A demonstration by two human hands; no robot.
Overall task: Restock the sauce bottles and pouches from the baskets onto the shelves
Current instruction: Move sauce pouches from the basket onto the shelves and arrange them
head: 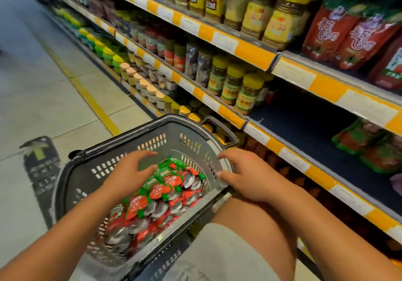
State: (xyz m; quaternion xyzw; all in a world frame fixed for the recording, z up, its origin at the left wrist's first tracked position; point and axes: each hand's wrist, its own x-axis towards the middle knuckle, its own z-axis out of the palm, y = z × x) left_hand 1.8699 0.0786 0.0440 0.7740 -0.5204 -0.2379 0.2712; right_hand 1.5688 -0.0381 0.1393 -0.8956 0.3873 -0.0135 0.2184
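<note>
Two hands over one basket point(121, 165), grey plastic with slotted walls and a black rim, sitting by my knee on the aisle floor point(43, 98). My left hand point(128, 172) hovers above the pile with fingers spread and lightly bent, thumb just over the top pouches, holding nothing. My right hand point(245, 174) is at the basket's right rim, fingers straight and relaxed, also holding nothing; whether it touches the rim I cannot tell.

Sauce pouches point(161, 191) fill the basket in a loose heap: red fronts, green caps, silver backs. Too many and too overlapped to count; at least four show red faces clearly on top.

Shelves point(250, 52) run along my right, three tiers in view, edged with orange and white price strips. Top tier: yellow-capped jars point(276, 17), about six in view, then red pouches point(339, 33) standing at the far right, three visible. Middle tier: three yellow-capped jars point(235, 85) in a row, a bare dark stretch beside them, and some green-edged packets point(374, 148) lying flat further right.
</note>
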